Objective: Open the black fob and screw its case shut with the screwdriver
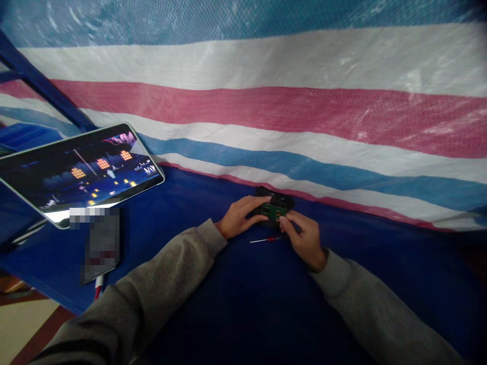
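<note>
Grasping 1 green board [274,210], 1 left hand [240,215] and 1 right hand [305,237] sit near 1 screwdriver [271,239]

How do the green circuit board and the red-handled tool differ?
Colour: the green circuit board is mostly green, while the red-handled tool has a pale shaft.
Shape: the board is flat and broad; the tool is long and slim.
Placement: the board is between the left hand and right hand; the tool lies on the blue surface.
Both are small.
</note>
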{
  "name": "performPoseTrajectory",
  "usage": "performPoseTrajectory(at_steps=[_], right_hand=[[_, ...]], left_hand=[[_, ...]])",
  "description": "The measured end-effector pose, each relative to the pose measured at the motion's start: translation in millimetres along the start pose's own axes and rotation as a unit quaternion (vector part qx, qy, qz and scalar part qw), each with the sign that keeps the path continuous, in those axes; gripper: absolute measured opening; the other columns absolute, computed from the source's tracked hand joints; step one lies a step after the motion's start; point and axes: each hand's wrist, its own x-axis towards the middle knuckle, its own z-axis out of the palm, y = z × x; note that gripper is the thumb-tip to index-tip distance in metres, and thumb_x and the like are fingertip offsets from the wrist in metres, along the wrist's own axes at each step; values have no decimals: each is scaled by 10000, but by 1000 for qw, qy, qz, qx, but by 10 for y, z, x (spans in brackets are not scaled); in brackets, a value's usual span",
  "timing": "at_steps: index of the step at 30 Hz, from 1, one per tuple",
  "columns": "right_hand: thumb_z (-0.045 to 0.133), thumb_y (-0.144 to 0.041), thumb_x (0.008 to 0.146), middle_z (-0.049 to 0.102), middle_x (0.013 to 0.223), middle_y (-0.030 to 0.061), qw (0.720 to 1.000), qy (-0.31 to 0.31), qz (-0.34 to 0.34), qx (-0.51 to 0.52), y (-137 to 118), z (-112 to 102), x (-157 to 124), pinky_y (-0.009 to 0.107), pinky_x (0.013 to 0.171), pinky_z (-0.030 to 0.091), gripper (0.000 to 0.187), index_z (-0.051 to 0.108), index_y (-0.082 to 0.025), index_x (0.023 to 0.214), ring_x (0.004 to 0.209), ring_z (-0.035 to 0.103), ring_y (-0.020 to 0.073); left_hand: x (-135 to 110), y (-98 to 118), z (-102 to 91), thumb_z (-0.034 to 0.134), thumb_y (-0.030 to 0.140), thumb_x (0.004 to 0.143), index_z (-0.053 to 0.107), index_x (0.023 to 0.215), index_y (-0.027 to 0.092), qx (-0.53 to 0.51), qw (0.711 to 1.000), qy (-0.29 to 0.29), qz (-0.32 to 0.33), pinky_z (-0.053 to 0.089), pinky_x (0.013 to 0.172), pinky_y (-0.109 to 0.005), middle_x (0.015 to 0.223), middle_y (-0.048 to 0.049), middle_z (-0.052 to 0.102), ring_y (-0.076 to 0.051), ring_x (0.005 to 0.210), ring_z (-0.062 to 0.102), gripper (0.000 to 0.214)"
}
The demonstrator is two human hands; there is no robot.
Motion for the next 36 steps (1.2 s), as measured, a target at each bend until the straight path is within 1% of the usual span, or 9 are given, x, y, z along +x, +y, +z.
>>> performPoseTrajectory(at_steps=[5,7,8,10,12,19,27,31,36], right_hand=[[540,-234,917,612,627,-17,1000,-5,9,6,7,-1,4,259,593,458,239,609,-210,690,583,592,122],[552,-242,913,632,667,-17,1000,6,18,3,20,5,-5,271,627,481,125,659,-211,856,604,607,131],[568,-247,906,649,708,-15,1000,14,24,4,29,10,-12,281,655,496,138,659,-210,1002,626,619,137],[616,-260,878,678,813,0,999,31,30,5,47,21,-25,305,725,520,394,560,-208,1265,686,642,147],[657,-268,851,688,894,16,999,38,26,-1,59,31,-30,319,774,528,508,512,-216,1335,736,652,153],[677,-281,837,670,835,19,999,42,5,-27,28,36,-1,312,711,536,341,629,-211,1167,721,644,163],[687,-251,830,740,895,32,998,51,-8,-30,59,42,-29,312,762,552,365,645,-205,1190,737,690,170],[654,-211,852,747,858,26,999,46,-5,-22,64,38,-25,295,745,546,215,696,-205,1063,761,702,171],[632,-190,867,739,787,15,999,38,-5,-17,36,32,-5,279,712,532,128,708,-202,969,715,694,155]], left_hand=[[-3,-7,9,602,305,919,548,1277,188,28,999,15,25,559,901,-357,1142,-102,661,-199,1059,637,381],[-2,-2,2,604,326,915,543,1284,185,38,999,15,22,565,889,-361,1129,-104,662,-202,1041,641,400],[-1,3,-4,604,334,914,541,1287,183,41,999,14,19,566,885,-361,1123,-105,663,-203,1032,642,407],[2,13,-15,602,341,913,539,1289,178,43,999,9,11,565,884,-360,1122,-108,661,-202,1025,642,415],[3,21,-23,596,339,916,538,1290,174,41,999,7,5,560,892,-359,1126,-112,658,-203,1032,638,413],[-1,8,-30,537,363,946,540,1291,173,30,1000,-1,7,554,889,-359,1119,-114,657,-202,1026,634,394],[4,14,-31,612,378,899,584,1224,169,9,1000,17,13,565,868,-342,1077,-103,670,-196,995,649,388],[-3,11,-17,633,355,889,596,1209,165,8,1000,13,23,566,860,-332,1059,-102,680,-191,988,652,375],[-16,8,-4,653,363,873,622,1110,138,17,1000,6,19,563,816,-300,962,-87,701,-174,897,663,328]])
